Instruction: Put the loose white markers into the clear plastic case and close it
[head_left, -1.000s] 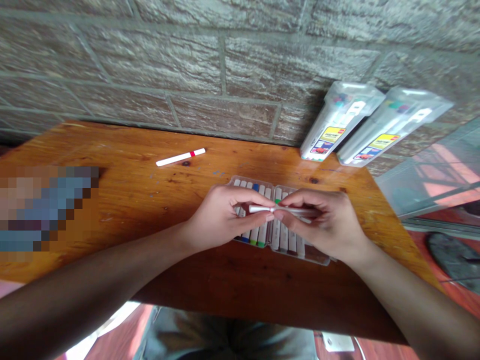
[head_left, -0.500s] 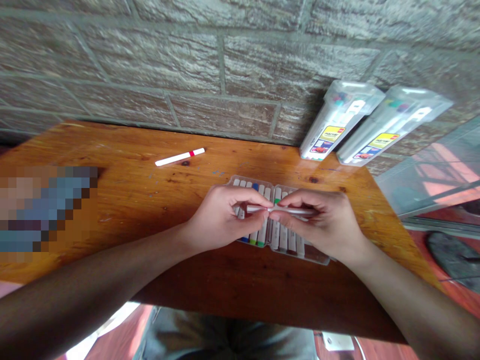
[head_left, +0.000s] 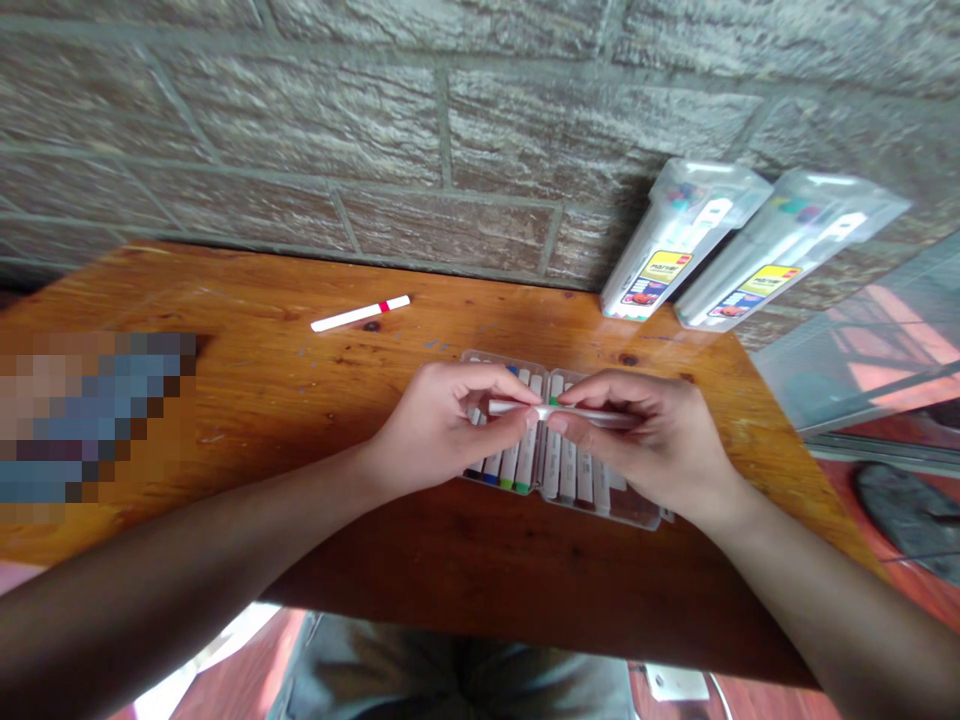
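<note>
Between my hands lies a slim white marker [head_left: 604,418], held level above an open clear case. My left hand [head_left: 442,425] pinches its left end with thumb and forefinger. Fingers of my right hand [head_left: 660,430] grip the right part of the same marker. Below, the clear case [head_left: 637,516] lies open on the table, with several white markers [head_left: 553,465] in both halves, some with blue or green ends. My hands hide part of the case. Farther back on the left, a white marker with a red band [head_left: 360,314] rests alone on the wood.
Two clear marker boxes [head_left: 649,280] with yellow labels stand against the stone wall [head_left: 450,130] at the back right. The wooden table [head_left: 225,400] has a pixelated patch at its left. A dark shoe [head_left: 907,515] and a white power strip [head_left: 675,682] are on the floor.
The marker between my hands has risen slightly, and more of its left end shows past my left fingers. Both hands keep nearly the same place.
</note>
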